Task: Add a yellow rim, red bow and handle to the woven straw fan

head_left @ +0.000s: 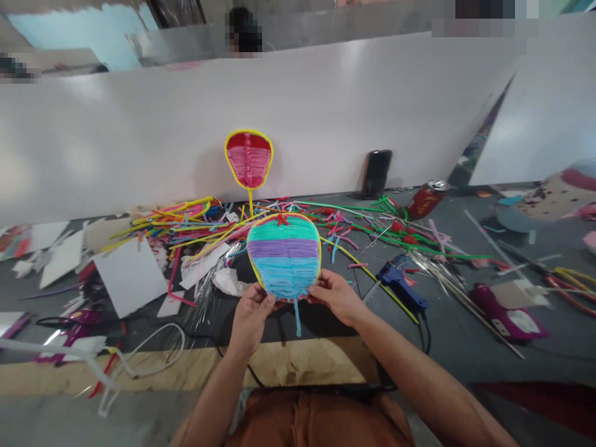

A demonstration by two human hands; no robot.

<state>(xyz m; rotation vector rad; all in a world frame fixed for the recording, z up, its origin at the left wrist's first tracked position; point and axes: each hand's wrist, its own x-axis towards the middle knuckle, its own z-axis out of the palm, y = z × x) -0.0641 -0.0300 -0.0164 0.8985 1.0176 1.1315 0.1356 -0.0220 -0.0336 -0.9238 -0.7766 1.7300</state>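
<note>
Both my hands hold up a fan-shaped pipe-cleaner craft [285, 248] above the table's front. It has a yellow rim, bands of green, purple and light blue, a small red piece at its top and a blue stem pointing down. My left hand [251, 313] pinches its lower left edge, thumb in front. At the lower right edge my right hand [338, 297] grips it the same way, with some fingers hidden behind. Behind it, a similar pink and red pipe-cleaner fan [249, 159] with a yellow rim and a row of beads stands upright near the white panel.
Loose pipe cleaners [186, 226] lie across the table's back. On the right are a blue glue gun [403, 282], a red can [427, 198], a phone [377, 174] leaning on the white panel [316, 118], and a purple device [507, 313]. White cards [130, 276] lie left.
</note>
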